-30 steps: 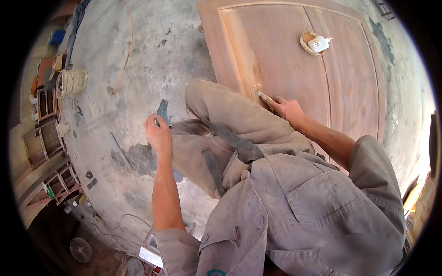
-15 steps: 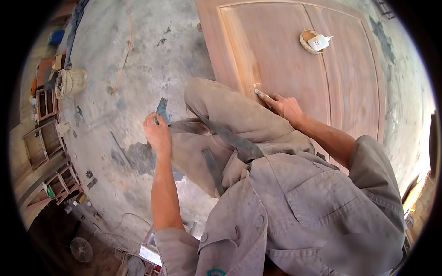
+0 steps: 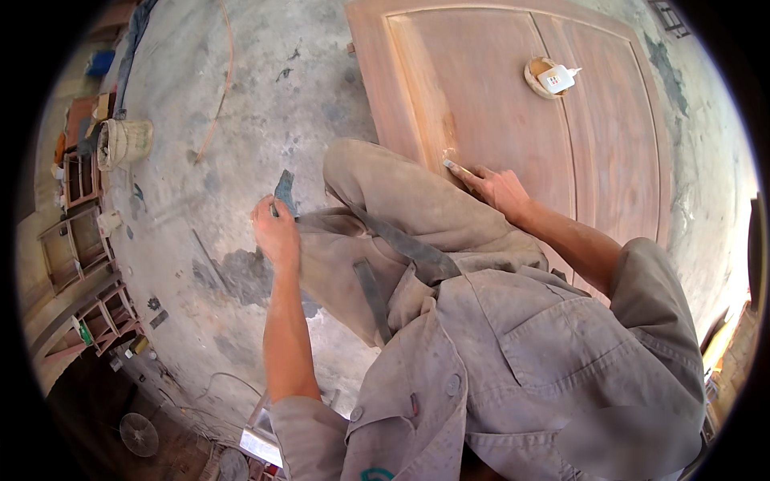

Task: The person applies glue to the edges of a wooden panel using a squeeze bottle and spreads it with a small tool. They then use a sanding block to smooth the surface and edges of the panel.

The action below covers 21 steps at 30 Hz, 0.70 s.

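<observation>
A reddish-brown wooden panelled door (image 3: 497,104) lies flat before me. My right hand (image 3: 499,191) rests over it, fingers closed round a slim tool (image 3: 457,168) with a pale flat tip. I cannot tell whether it is a chisel or a small putty knife. The tip touches the door's left moulding, beside a patch of whitish flecks (image 3: 449,153). To the left, beside my bent knee, my left hand (image 3: 275,228) pinches a dark blue-grey scrap (image 3: 285,190), perhaps sandpaper or cloth. That scrap hangs over the concrete floor, away from the door.
A round shallow bowl (image 3: 536,78) sits on the door with a white squeeze bottle (image 3: 557,78) leaning in it. A thin orange cord (image 3: 228,80) crosses the stained concrete floor (image 3: 265,104). At the left stand a whitish bucket (image 3: 126,143) and several wooden frames (image 3: 76,248).
The whole view has shifted very slightly. Both hands keep their holds, and the tool tip stays at the moulding, where the whitish flecks look a little more spread.
</observation>
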Each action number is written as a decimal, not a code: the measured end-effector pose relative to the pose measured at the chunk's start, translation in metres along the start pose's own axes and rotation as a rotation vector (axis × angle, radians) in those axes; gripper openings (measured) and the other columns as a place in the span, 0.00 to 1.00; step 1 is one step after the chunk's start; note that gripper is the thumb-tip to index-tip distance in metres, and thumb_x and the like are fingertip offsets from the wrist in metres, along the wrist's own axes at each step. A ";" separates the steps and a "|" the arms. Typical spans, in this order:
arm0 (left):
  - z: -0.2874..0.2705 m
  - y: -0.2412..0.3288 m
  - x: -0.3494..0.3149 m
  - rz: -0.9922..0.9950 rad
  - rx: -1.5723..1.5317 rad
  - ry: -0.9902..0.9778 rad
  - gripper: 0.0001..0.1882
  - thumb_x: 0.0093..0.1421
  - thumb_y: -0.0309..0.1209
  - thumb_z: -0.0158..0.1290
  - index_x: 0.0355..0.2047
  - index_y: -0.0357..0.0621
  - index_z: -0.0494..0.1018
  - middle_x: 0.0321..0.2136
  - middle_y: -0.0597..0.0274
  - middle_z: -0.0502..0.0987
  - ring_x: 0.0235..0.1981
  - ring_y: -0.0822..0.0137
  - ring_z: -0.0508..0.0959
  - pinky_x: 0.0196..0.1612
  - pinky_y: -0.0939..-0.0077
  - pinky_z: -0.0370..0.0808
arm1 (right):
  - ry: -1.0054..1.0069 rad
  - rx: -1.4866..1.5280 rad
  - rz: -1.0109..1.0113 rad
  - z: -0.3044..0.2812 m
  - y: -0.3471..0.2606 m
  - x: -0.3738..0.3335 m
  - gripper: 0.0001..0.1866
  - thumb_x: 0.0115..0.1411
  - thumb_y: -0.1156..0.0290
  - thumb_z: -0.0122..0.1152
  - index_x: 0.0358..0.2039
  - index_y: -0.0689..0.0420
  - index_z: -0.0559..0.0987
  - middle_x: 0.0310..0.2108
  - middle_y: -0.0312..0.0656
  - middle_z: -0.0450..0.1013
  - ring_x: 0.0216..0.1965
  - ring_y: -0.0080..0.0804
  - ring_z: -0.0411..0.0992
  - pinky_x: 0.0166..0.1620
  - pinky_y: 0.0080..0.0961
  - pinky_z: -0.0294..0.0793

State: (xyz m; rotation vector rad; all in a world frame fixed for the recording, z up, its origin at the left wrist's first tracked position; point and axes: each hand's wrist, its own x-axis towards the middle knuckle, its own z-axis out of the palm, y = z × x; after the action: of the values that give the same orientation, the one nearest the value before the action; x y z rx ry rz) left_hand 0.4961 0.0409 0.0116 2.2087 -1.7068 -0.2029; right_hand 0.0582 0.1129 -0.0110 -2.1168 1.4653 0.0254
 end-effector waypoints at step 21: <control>-0.002 -0.001 0.002 0.060 -0.012 0.016 0.11 0.65 0.31 0.55 0.43 0.38 0.79 0.47 0.51 0.81 0.51 0.48 0.78 0.52 0.54 0.75 | 0.015 0.008 0.100 -0.002 -0.007 -0.002 0.37 0.65 0.67 0.54 0.74 0.39 0.58 0.42 0.49 0.76 0.33 0.51 0.79 0.33 0.45 0.78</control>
State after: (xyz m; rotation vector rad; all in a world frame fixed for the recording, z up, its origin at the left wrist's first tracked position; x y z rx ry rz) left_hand 0.4984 0.0396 0.0135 2.1419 -1.7556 -0.1804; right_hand 0.0628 0.1149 -0.0058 -2.0401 1.5760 0.0414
